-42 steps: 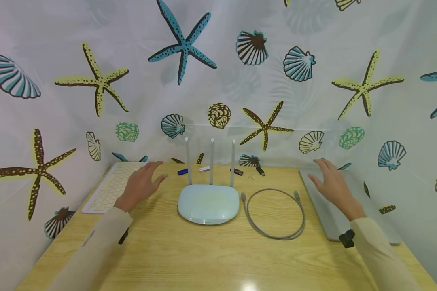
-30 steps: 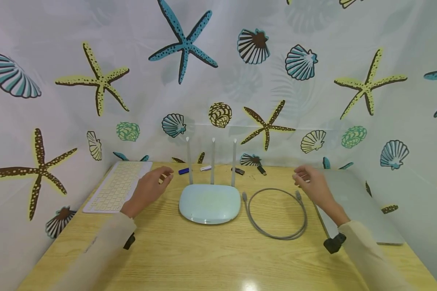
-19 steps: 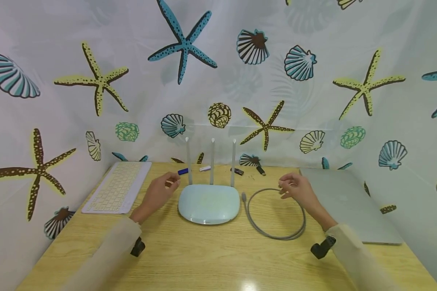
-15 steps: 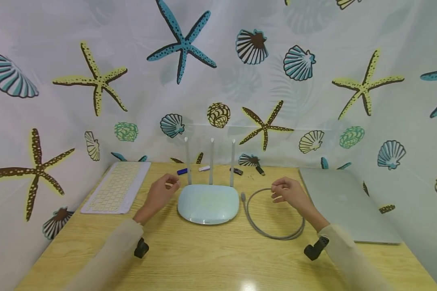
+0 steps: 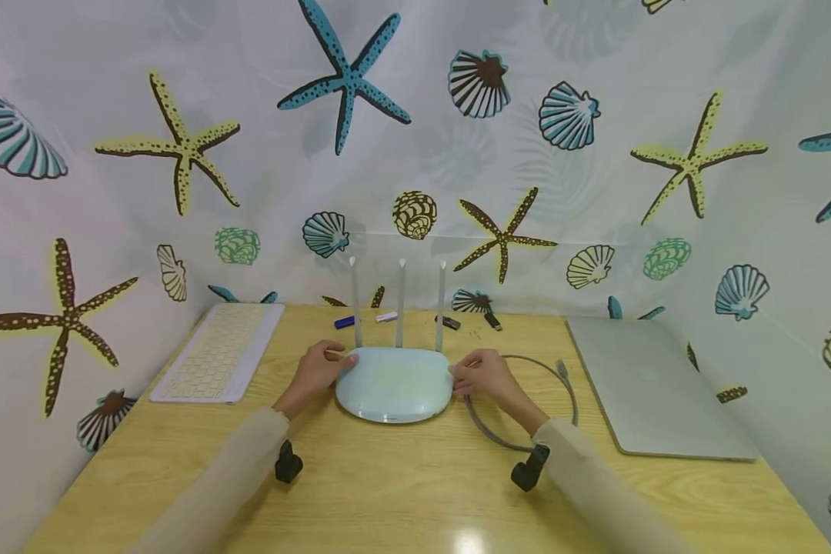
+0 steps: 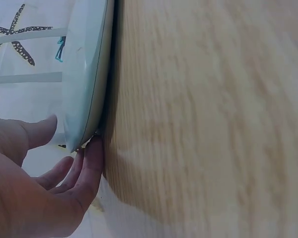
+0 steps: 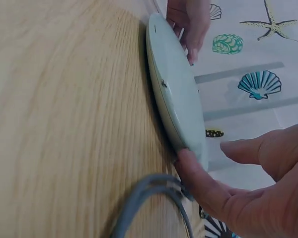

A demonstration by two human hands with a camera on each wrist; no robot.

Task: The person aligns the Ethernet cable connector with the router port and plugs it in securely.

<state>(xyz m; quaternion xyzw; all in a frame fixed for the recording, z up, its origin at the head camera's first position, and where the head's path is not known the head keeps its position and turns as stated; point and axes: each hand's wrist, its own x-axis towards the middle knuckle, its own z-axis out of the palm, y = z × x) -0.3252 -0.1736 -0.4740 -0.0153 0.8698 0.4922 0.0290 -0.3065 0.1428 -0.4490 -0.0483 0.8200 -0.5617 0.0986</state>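
Observation:
A pale blue-white Wi-Fi router (image 5: 393, 388) with three upright antennas lies flat on the wooden table. At its left end is my left hand (image 5: 317, 368); in the left wrist view the fingertips (image 6: 93, 144) touch the router's lower edge, while the thumb stays slightly apart above it. My right hand (image 5: 488, 378) is at the other end. One of its fingers (image 7: 191, 166) touches the router's edge in the right wrist view, with the thumb clear of the top. Beneath and beside that hand lies a looped grey cable (image 5: 502, 440), one plug hidden by the hand.
A white keyboard (image 5: 211, 358) lies at the left, a closed silver laptop (image 5: 654, 385) at the right. Behind the router are several small USB sticks, among them a blue one (image 5: 344, 322) and a black one (image 5: 493, 321). A shell-patterned cloth (image 5: 485, 169) hangs around the table.
Both hands have moved inward to the router: the left from beside the keyboard, the right from over the laptop, across the cable. The router has stayed in place.

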